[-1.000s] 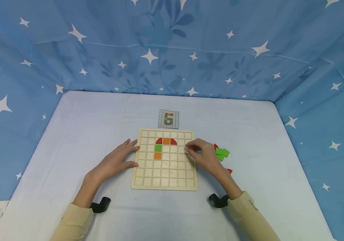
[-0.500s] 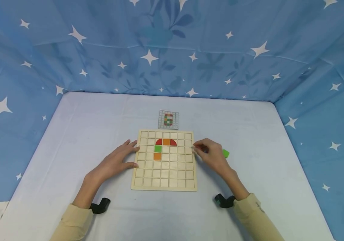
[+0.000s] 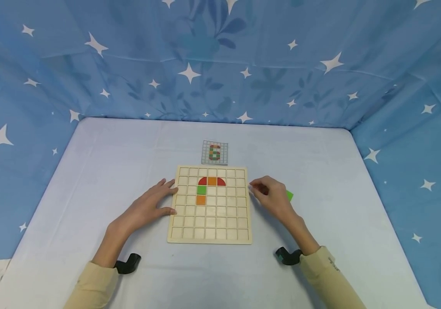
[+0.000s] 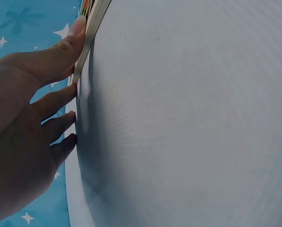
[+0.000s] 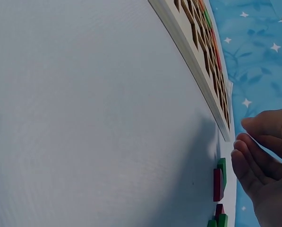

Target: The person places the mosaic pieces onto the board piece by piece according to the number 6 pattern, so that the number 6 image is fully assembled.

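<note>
A pale wooden grid board [image 3: 220, 223] lies on the table. In its upper part are a red rounded piece [image 3: 203, 181], an orange square [image 3: 212, 181] and a second red rounded piece [image 3: 221, 182]; below sit a green square [image 3: 202, 190] and another orange square [image 3: 201, 200]. My left hand [image 3: 149, 205] touches the board's left edge with spread fingers, its thumb on the rim in the left wrist view. Beside the right edge my right hand [image 3: 273, 196] hovers, fingers bent; the right wrist view shows a gap between thumb and fingertips, with nothing visible in it.
A small pattern card [image 3: 214, 153] lies behind the board. Loose green pieces [image 5: 222, 170] and red pieces [image 5: 217, 184] lie on the table by my right hand, mostly hidden in the head view. Blue star-patterned cloth [image 3: 189, 94] surrounds the white table.
My right hand has drawn back from over the board's right edge to the right, and now covers most of the loose pieces. The left hand and placed pieces stay put.
</note>
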`<state>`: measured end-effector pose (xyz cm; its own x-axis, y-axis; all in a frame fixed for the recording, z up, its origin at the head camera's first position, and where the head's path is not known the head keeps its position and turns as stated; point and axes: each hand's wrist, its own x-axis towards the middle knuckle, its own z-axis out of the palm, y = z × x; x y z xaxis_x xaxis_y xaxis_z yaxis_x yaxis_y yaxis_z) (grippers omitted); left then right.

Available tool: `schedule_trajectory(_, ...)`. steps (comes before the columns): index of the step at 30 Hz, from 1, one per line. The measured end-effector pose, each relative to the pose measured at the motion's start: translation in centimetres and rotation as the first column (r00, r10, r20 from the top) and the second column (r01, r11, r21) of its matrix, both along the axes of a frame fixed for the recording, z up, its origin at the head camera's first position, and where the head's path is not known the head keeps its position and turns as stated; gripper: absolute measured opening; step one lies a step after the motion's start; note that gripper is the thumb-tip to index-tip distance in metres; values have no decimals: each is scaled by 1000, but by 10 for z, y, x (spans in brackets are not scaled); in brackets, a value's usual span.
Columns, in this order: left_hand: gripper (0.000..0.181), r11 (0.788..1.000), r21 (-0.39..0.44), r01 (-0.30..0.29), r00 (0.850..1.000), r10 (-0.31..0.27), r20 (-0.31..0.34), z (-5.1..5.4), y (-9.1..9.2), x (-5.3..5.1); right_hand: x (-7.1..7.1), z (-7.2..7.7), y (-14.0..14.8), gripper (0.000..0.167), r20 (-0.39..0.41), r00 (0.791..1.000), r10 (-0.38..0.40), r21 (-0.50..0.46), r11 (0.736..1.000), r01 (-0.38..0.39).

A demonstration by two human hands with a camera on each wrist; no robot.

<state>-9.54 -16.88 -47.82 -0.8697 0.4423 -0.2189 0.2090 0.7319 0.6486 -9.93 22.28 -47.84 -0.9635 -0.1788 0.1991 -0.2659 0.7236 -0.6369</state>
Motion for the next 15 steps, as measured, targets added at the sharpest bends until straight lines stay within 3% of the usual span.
schedule_trajectory(15, 71, 1000, 5, 5, 1000, -5, -13, 0, -1, 1, -3, -4, 10, 20, 23, 996, -89, 51, 995, 88)
